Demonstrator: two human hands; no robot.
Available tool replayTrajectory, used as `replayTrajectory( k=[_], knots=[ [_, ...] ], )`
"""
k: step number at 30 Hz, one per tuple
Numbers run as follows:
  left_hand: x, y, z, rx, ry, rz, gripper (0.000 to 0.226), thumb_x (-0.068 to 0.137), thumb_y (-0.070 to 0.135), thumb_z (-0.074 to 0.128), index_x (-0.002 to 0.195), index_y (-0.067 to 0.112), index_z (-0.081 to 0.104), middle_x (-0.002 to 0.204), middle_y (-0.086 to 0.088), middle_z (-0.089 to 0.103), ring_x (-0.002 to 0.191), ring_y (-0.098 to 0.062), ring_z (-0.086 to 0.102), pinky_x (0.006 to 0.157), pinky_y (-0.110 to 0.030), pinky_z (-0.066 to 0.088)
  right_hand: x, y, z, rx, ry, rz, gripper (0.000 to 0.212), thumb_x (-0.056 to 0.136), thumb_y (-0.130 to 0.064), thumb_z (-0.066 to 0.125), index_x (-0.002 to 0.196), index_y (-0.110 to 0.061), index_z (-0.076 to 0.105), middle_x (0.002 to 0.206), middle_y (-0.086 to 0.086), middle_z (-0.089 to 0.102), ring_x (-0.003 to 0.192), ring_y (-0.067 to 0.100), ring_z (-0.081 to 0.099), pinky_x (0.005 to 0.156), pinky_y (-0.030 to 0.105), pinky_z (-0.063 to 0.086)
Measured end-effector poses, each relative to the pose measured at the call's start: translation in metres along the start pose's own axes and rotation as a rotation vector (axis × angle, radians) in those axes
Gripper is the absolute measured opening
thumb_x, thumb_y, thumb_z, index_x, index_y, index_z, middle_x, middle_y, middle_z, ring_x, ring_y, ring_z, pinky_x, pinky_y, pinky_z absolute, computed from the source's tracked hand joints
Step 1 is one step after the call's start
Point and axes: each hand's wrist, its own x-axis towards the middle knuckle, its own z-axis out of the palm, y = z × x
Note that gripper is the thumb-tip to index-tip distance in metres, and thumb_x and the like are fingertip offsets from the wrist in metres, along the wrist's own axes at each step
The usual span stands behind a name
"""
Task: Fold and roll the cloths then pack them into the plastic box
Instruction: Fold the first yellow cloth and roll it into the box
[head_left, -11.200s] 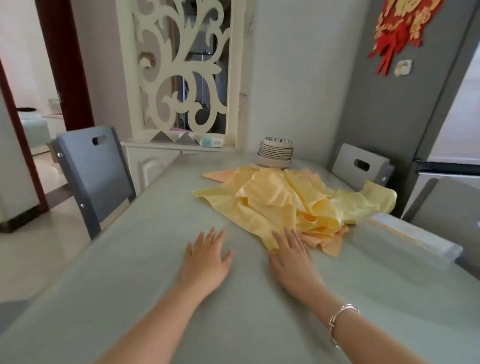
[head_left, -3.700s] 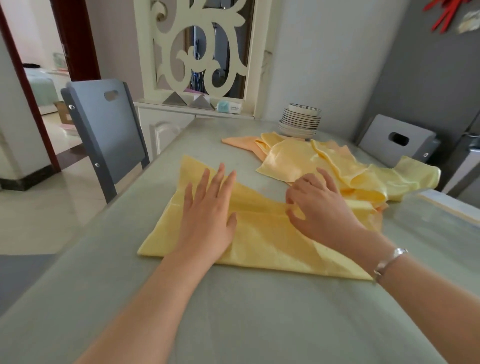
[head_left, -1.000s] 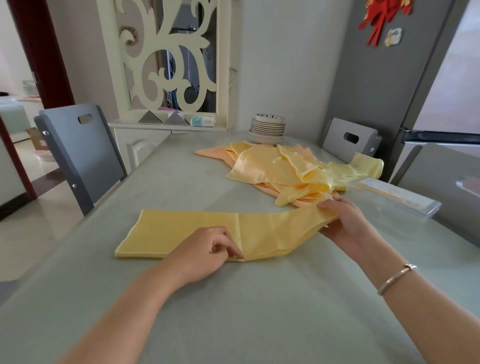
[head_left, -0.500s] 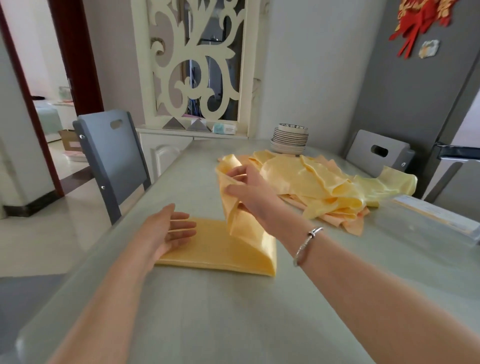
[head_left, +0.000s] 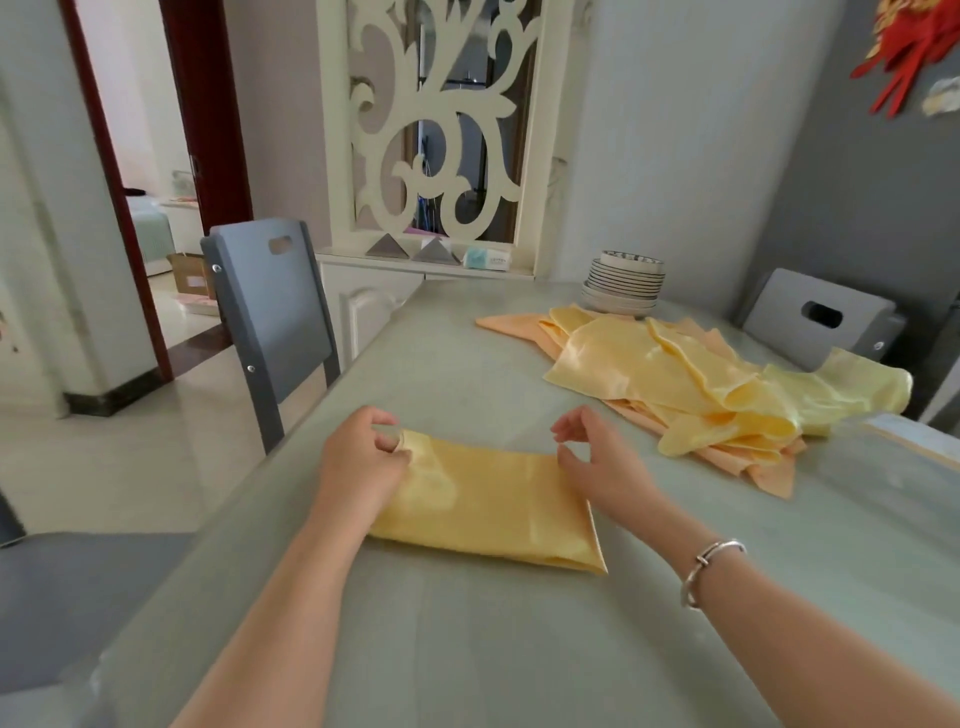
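Table (head_left: 467, 649) — 1 folded cloth (head_left: 488, 504), maybe 2 hands pinching.

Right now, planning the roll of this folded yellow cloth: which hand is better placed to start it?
Probably the left hand: it already pinches the folded cloth at its far-left corner. The right hand hovers at the far-right corner, fingers curled, apparently not gripping.
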Motion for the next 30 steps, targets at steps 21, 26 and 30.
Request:
replayTrajectory(
  k=[21,26,30],
  knots=[
    [-0.007,-0.012,0.009,0.355,0.185,0.162,0.024,0.091,0.019,0.050,0.112,0.012,0.059,0.110,-0.004,0.063,0.105,-0.031,0.051,0.086,-0.040,0.044,-0.011,0.015,-0.026,-0.040,-0.252,0.205,0.015,0.084,-0.027,0.064,0.076,-0.017,0.056,0.075,-0.003,0.054,0.065,0.009,0.049,0.054,0.022,0.037],
    [-0.028,0.011,0.044,0.255,0.079,0.536,0.020,0.089,0.026,0.051,0.100,0.017,0.064,0.097,0.002,0.061,0.088,-0.025,0.053,0.082,-0.035,0.042,-0.036,0.043,-0.055,-0.056,0.043,0.357,0.012,0.087,-0.023,0.055,0.083,-0.014,0.051,0.078,0.001,0.054,0.068,0.013,0.048,0.055,0.026,0.034],
    [-0.061,0.039,0.076,0.157,-0.169,0.690,0.028,0.085,0.042,0.047,0.095,0.025,0.067,0.090,0.018,0.052,0.087,-0.011,0.050,0.083,-0.023,0.038,-0.053,0.053,-0.068,-0.116,0.016,0.352,0.018,0.088,-0.030,0.053,0.079,-0.015,0.053,0.072,-0.004,0.054,0.067,0.012,0.050,0.058,0.029,0.036]
  ],
)
